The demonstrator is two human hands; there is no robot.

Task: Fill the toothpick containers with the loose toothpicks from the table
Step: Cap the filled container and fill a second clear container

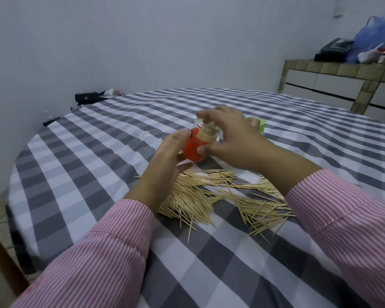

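Observation:
A red toothpick container [192,146] with a clear plastic top [201,125] is held above the table, tilted, with a bundle of toothpick ends showing inside it. My left hand [165,161] grips the red base from the left. My right hand [229,138] curls over the clear top, thumb against the red base. A green container [261,125] stands on the table just behind my right hand, mostly hidden. A wide pile of loose toothpicks [220,196] lies on the checked tablecloth [98,138] under and in front of both hands.
The round table's edge curves away at left and far side. A black bag [86,97] lies on the floor by the wall. A tiled counter [342,81] with bags stands at the right. A wooden chair part [2,263] shows at bottom left.

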